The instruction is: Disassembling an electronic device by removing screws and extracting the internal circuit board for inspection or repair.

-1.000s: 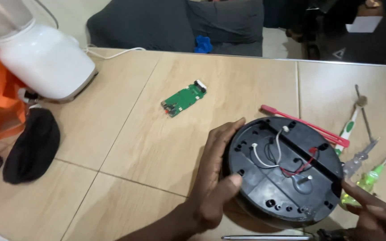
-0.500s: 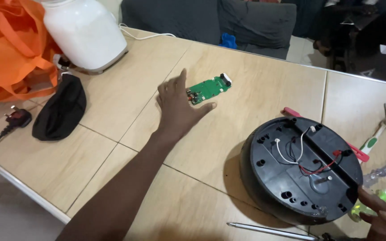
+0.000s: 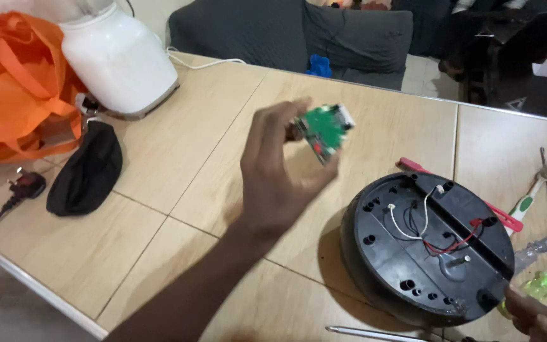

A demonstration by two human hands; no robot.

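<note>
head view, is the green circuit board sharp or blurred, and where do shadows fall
Head view: the small green circuit board and the left hand holding it are smeared by motion blur; the round black plastic base is sharper and casts a soft shadow to its left on the beige tiled table; lighting is even, without glare.

Single head-worn view, angled down, close over the table [image 3: 178,158]

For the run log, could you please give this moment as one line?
left hand: holds green circuit board | right hand: at black round base
</note>
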